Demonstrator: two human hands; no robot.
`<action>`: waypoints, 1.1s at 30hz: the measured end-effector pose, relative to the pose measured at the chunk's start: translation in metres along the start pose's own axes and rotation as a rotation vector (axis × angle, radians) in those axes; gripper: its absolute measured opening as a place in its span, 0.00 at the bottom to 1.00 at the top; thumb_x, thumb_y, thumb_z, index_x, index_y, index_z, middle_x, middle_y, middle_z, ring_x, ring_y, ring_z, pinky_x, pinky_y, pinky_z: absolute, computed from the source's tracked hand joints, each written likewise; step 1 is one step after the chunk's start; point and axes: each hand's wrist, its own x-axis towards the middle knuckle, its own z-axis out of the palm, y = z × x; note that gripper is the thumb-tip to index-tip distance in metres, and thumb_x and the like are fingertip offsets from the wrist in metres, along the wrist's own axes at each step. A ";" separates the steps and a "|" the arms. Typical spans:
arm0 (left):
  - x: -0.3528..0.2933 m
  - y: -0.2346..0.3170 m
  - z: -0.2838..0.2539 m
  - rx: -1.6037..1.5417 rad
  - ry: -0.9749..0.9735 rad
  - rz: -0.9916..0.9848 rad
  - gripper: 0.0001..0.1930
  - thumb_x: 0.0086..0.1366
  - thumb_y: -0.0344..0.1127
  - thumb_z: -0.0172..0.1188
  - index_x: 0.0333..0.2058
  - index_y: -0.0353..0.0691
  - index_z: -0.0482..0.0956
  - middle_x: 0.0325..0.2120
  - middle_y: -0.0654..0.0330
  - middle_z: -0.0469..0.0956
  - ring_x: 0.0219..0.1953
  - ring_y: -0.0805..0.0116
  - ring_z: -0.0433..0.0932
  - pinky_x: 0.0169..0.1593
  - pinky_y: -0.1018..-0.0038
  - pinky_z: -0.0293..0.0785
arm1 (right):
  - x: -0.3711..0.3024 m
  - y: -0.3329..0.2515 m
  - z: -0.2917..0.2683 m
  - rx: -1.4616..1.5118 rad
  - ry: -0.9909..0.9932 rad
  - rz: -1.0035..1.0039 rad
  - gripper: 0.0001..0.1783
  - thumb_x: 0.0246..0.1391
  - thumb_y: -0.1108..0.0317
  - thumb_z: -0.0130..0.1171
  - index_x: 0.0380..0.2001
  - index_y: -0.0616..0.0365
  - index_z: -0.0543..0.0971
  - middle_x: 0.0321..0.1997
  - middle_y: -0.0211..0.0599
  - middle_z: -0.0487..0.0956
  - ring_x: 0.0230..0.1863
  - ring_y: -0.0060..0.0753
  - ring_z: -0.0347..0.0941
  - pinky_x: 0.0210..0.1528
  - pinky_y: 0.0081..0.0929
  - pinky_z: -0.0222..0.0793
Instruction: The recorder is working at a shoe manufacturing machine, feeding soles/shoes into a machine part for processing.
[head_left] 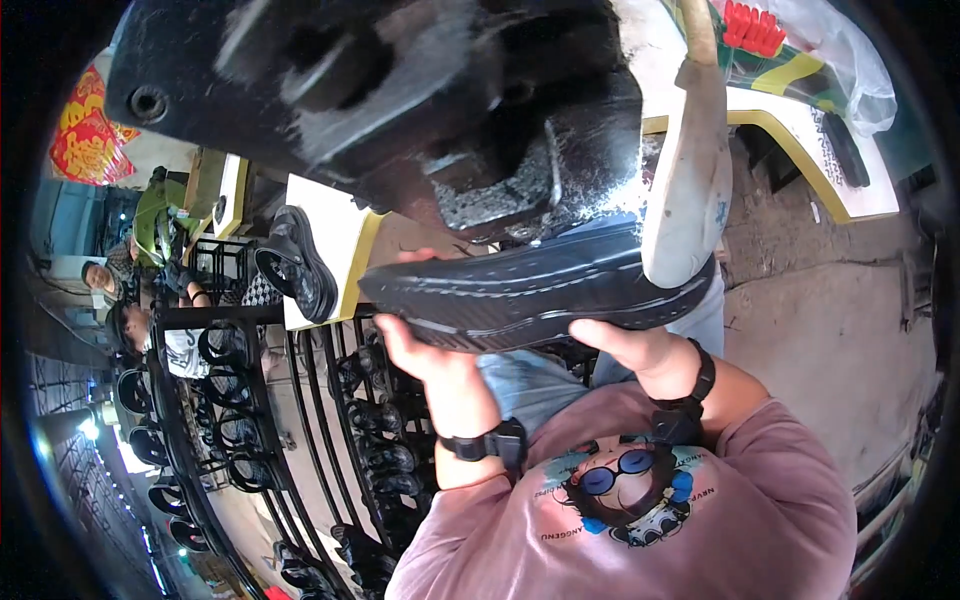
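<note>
A black shoe point(520, 298) lies sideways under the head of a large dark machine point(400, 110), its ridged sole turned toward me with a line of stitching marks along it. Near the toe end on the left, my left hand point(428, 350) grips it, thumb on the lower edge and some fingers behind. My right hand point(632, 346) holds it toward the right end, with the thumb along the sole's edge and the other fingers hidden. A worn off-white lever point(692, 175) hangs down in front of the shoe's right end. The contact point under the machine head is hidden.
A black sandal point(297, 265) stands on a white, yellow-edged table point(345, 215) to the left. Below it, black racks point(215, 500) hold several sandals. Another white tabletop point(865, 195) bears a dark sole point(845, 150) at the right. Two people point(180, 345) are at the far left.
</note>
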 end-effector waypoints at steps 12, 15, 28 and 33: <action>0.006 0.018 0.080 1.059 -0.531 -0.102 0.19 0.41 0.30 0.75 0.33 0.34 0.77 0.28 0.62 0.79 0.30 0.74 0.77 0.37 0.77 0.73 | 0.018 0.031 -0.001 -0.114 -0.180 -0.109 0.28 0.41 0.69 0.69 0.48 0.59 0.73 0.47 0.41 0.75 0.49 0.39 0.71 0.52 0.33 0.66; -0.016 0.001 0.067 0.625 -0.304 -0.216 0.19 0.47 0.27 0.72 0.38 0.34 0.74 0.33 0.58 0.79 0.36 0.74 0.77 0.42 0.77 0.72 | -0.003 0.033 0.002 -0.730 0.362 -0.232 0.44 0.31 0.61 0.76 0.52 0.59 0.64 0.46 0.40 0.67 0.45 0.44 0.67 0.46 0.34 0.66; -0.044 -0.027 0.077 0.072 -0.016 -0.247 0.20 0.55 0.25 0.64 0.46 0.34 0.69 0.41 0.57 0.76 0.43 0.69 0.75 0.51 0.72 0.70 | 0.050 -0.112 -0.038 -1.079 -0.193 0.035 0.26 0.32 0.50 0.70 0.33 0.57 0.80 0.35 0.38 0.78 0.38 0.46 0.74 0.39 0.33 0.69; -0.026 0.003 0.064 0.125 0.005 -0.162 0.21 0.54 0.29 0.65 0.46 0.35 0.70 0.38 0.59 0.77 0.39 0.69 0.76 0.46 0.73 0.73 | 0.044 -0.089 0.000 -1.312 -0.105 -0.165 0.27 0.30 0.45 0.70 0.29 0.57 0.81 0.29 0.41 0.77 0.30 0.45 0.74 0.35 0.39 0.68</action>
